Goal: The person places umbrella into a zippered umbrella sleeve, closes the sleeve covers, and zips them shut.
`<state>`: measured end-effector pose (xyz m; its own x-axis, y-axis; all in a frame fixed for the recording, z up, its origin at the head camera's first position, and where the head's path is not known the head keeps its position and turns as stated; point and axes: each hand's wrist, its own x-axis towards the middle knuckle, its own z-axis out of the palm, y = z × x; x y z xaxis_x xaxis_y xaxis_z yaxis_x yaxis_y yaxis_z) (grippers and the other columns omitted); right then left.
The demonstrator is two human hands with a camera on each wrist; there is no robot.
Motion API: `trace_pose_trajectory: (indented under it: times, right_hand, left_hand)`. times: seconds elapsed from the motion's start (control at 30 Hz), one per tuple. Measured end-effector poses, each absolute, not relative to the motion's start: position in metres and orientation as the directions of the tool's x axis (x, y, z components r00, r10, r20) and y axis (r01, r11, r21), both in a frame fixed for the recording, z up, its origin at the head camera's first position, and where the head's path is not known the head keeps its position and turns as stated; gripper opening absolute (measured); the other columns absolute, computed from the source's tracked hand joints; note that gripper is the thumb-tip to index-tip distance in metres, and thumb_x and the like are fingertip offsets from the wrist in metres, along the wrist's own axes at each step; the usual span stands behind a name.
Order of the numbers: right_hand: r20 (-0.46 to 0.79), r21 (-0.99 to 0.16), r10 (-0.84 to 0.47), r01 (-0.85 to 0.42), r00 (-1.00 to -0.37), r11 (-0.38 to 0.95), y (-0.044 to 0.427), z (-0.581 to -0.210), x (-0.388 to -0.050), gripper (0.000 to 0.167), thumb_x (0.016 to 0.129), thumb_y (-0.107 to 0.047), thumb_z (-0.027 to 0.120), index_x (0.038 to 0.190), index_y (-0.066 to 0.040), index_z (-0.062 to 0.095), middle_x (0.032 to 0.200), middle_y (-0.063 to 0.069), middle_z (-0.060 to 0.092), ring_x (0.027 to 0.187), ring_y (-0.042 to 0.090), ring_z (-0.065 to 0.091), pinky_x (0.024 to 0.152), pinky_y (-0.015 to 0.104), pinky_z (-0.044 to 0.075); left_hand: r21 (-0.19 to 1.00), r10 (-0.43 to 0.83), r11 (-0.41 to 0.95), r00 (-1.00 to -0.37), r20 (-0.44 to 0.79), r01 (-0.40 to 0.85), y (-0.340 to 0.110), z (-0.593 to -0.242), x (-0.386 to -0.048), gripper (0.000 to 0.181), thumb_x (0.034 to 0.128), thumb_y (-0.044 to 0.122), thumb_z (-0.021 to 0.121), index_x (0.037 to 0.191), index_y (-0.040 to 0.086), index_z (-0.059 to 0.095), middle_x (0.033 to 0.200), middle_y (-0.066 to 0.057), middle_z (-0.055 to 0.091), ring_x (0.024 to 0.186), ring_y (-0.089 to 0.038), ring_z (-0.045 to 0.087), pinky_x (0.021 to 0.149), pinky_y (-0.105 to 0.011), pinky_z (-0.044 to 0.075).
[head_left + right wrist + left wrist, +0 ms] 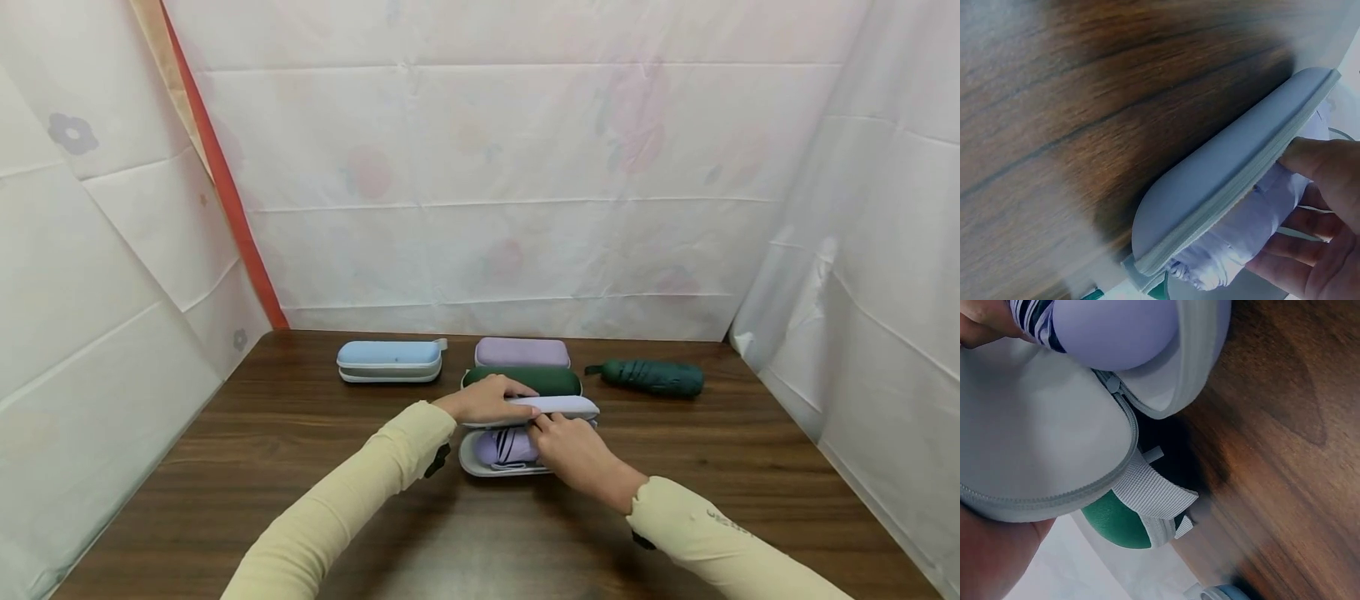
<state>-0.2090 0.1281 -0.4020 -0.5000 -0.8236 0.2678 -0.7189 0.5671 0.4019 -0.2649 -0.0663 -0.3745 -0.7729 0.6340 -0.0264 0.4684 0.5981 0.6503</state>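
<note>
Lilac umbrella (513, 446): in the case (469, 463), lower centre of the frame; likely light, soft, slippery; best taken round the middle.
Case: open, probably stiff.
Right hand (577, 451): curled round the umbrella.
Left hand (487, 400): pinching the lid (573, 405).

From the head camera I looked forward and down over the surface (435, 550), far enough back to see the left hand (487, 400), the right hand (577, 452) and the white backdrop (487, 167) beyond them. My left wrist view sat very near, facing into the grey inside of the open case (570, 405); it was turned so that the green case (547, 381) and blue case (390, 352), farther off in the head view, fell low in its frame. My right wrist view was close too, facing the open case's outer wall aslant, with the surface filling the upper left. All three views shared the open case and lavender umbrella (495, 448).
</note>
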Motion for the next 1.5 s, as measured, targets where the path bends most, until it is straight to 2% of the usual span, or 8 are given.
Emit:
trace_pose_trajectory:
  times: [0.2,0.5,0.77,0.9,1.0,1.1,1.3,1.5]
  right_hand:
    - [0.268,0.393,-0.834,-0.736,-0.482,0.552,0.134,-0.402,-0.211,0.044,0.08,-0.036,0.076,0.11,-0.006,0.067,0.11,0.006,0.064,0.085,0.02,0.062,0.056,0.031,0.051]
    - [0.268,0.311,-0.856,-0.801,-0.442,0.511,0.147,-0.397,-0.214,0.041,0.089,-0.032,0.068,0.118,-0.003,0.063,0.113,0.008,0.063,0.1,0.02,0.062,0.073,0.031,0.053]
    - [0.518,0.175,-0.821,-0.91,-0.239,0.376,0.171,-0.376,-0.226,0.028,0.078,-0.003,0.075,0.104,-0.004,0.067,0.092,0.003,0.062,0.078,0.013,0.06,0.062,0.026,0.051]
    - [0.55,0.005,-0.752,-0.899,-0.363,0.438,0.185,-0.367,-0.238,0.023,0.082,0.0,0.071,0.104,-0.005,0.067,0.089,0.002,0.058,0.076,0.01,0.053,0.063,0.026,0.048]
    - [0.437,-0.203,-0.724,-0.842,-0.535,0.5,0.192,-0.364,-0.246,0.021,0.092,-0.006,0.063,0.112,-0.005,0.066,0.098,0.003,0.058,0.084,0.013,0.052,0.07,0.03,0.047]
    - [0.295,-0.376,-0.731,-0.778,-0.615,0.503,0.198,-0.365,-0.253,0.025,0.097,-0.012,0.056,0.12,-0.005,0.063,0.11,0.008,0.059,0.096,0.021,0.054,0.077,0.037,0.047]
    - [0.172,-0.538,-0.799,-0.734,-0.577,0.414,0.2,-0.374,-0.258,0.032,0.096,-0.016,0.058,0.125,-0.002,0.059,0.119,0.009,0.06,0.106,0.024,0.056,0.084,0.043,0.047]
    - [0.151,-0.556,-0.798,-0.717,-0.584,0.42,0.199,-0.379,-0.254,0.035,0.094,-0.016,0.06,0.127,-0.005,0.058,0.121,0.005,0.059,0.105,0.017,0.056,0.085,0.038,0.047]
  left_hand:
    - [0.649,0.642,0.594,-0.767,-0.026,0.475,-0.066,-0.375,-0.266,0.044,0.0932,0.041,0.059,0.129,0.015,0.061,0.126,-0.001,0.06,0.115,-0.011,0.054,0.093,-0.029,0.042]
    - [0.662,0.64,0.592,-0.768,-0.041,0.458,-0.066,-0.376,-0.266,0.046,0.0923,0.043,0.059,0.129,0.016,0.061,0.127,0.0,0.06,0.114,-0.009,0.053,0.093,-0.028,0.042]
    - [0.629,0.647,0.607,-0.761,-0.037,0.486,-0.066,-0.375,-0.269,0.047,0.0924,0.044,0.059,0.129,0.016,0.061,0.127,0.001,0.059,0.115,-0.009,0.052,0.093,-0.028,0.042]
    - [0.626,0.652,0.605,-0.757,-0.035,0.492,-0.066,-0.375,-0.268,0.047,0.092,0.044,0.059,0.129,0.016,0.061,0.128,0.001,0.059,0.116,-0.009,0.053,0.093,-0.029,0.042]
    - [0.621,0.642,0.614,-0.766,-0.035,0.486,-0.065,-0.376,-0.265,0.048,0.0903,0.045,0.061,0.129,0.016,0.062,0.126,0.001,0.06,0.111,-0.007,0.055,0.09,-0.029,0.044]
    - [0.607,0.635,0.624,-0.772,-0.026,0.492,-0.064,-0.378,-0.262,0.049,0.0885,0.046,0.063,0.127,0.016,0.063,0.122,0.002,0.063,0.103,-0.005,0.057,0.086,-0.028,0.046]
    - [0.52,0.623,0.662,-0.782,0.017,0.539,-0.061,-0.384,-0.252,0.052,0.0841,0.049,0.068,0.124,0.015,0.065,0.115,0.004,0.065,0.095,-0.004,0.058,0.081,-0.026,0.047]
    - [0.451,0.594,0.701,-0.802,0.06,0.553,-0.057,-0.386,-0.24,0.055,0.0798,0.051,0.071,0.122,0.016,0.065,0.111,0.003,0.066,0.088,-0.006,0.058,0.075,-0.026,0.048]
